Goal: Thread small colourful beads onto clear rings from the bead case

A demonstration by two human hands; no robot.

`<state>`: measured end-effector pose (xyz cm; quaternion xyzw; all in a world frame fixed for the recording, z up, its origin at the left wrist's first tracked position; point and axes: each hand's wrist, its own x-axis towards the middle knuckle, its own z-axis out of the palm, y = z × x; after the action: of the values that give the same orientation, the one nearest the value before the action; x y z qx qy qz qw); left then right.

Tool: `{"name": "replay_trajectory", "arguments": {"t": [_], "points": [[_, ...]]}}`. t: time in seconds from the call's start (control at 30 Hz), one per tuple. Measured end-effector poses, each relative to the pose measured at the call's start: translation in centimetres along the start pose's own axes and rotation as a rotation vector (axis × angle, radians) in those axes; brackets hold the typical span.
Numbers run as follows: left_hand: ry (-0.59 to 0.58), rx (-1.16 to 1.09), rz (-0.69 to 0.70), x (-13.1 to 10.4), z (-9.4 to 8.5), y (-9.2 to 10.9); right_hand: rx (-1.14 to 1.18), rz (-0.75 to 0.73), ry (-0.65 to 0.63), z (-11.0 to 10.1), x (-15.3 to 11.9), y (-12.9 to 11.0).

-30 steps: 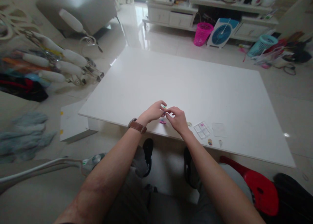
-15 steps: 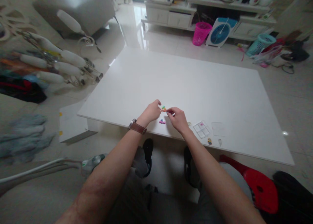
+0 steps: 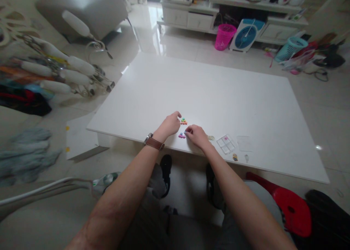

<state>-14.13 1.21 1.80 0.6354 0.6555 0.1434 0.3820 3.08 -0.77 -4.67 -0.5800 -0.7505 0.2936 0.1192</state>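
Observation:
Close to the front edge of the white table (image 3: 207,93) lies a small cluster of green, yellow and orange pieces (image 3: 184,121). My left hand (image 3: 172,123) rests just left of it, index finger stretched out, with nothing seen in it. Nearer to me is a second cluster of purple, pink and blue pieces (image 3: 181,135). At its right side my right hand (image 3: 196,135) pinches a small bluish piece (image 3: 185,132), mostly covered by the fingertips. Whether that piece touches the cluster I cannot tell.
Right of my right hand are a pale round item (image 3: 210,137), a clear divided box (image 3: 225,144) with a pink bit inside, and a clear flat lid (image 3: 244,143). A small yellow-and-blue figure (image 3: 235,157) and a pale little item (image 3: 247,158) lie near the edge.
My right hand has moved toward me, from the green and orange cluster to the purple one. The left hand has stayed almost still.

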Motion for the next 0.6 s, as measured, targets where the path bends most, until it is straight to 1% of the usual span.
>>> {"name": "replay_trajectory", "arguments": {"t": [0.23, 0.37, 0.6], "points": [[-0.004, 0.005, 0.002, -0.2, -0.1, 0.31, 0.044, 0.007, -0.063, -0.04, -0.04, -0.32], [-0.005, 0.003, 0.002, -0.24, -0.1, 0.43, 0.047, 0.004, -0.059, 0.03, -0.06, -0.58], [-0.009, 0.045, 0.035, 0.07, 0.26, -0.01, 0.044, 0.029, -0.029, 0.01, -0.23, -0.78]]}}
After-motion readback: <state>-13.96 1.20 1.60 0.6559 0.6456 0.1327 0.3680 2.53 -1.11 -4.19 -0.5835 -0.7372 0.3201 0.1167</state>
